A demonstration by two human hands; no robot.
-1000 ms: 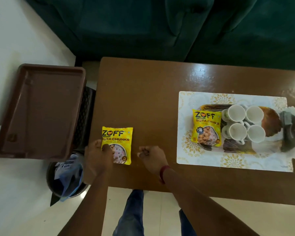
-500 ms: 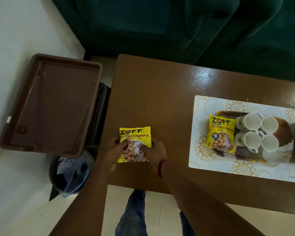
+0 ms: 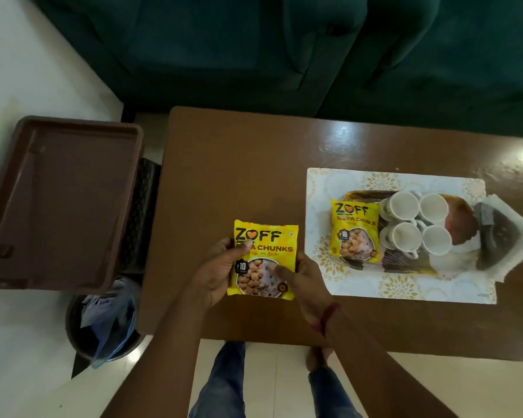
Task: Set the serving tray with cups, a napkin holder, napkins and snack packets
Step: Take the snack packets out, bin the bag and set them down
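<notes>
A yellow soya chunks packet [image 3: 264, 251] is held above the brown table's near edge. My left hand [image 3: 216, 270] grips its left side and my right hand [image 3: 302, 279] grips its lower right corner. On the right, a dark patterned serving tray [image 3: 405, 262] lies on a white and gold placemat [image 3: 405, 289]. The tray carries a second yellow packet [image 3: 355, 230], several white cups [image 3: 415, 226], and a dark napkin holder [image 3: 492, 233] with white napkins [image 3: 520, 233] at its right end.
A brown table [image 3: 254, 164] stands in front of a dark green sofa [image 3: 284, 49]. An empty brown plastic tray [image 3: 58, 200] rests on a dark stool at the left. Below it a bin [image 3: 103, 324] with a blue bag stands on the floor.
The packet lay flat on the table with only my left hand at it. Both hands have since taken hold of it and lifted it, shifting a little toward the right.
</notes>
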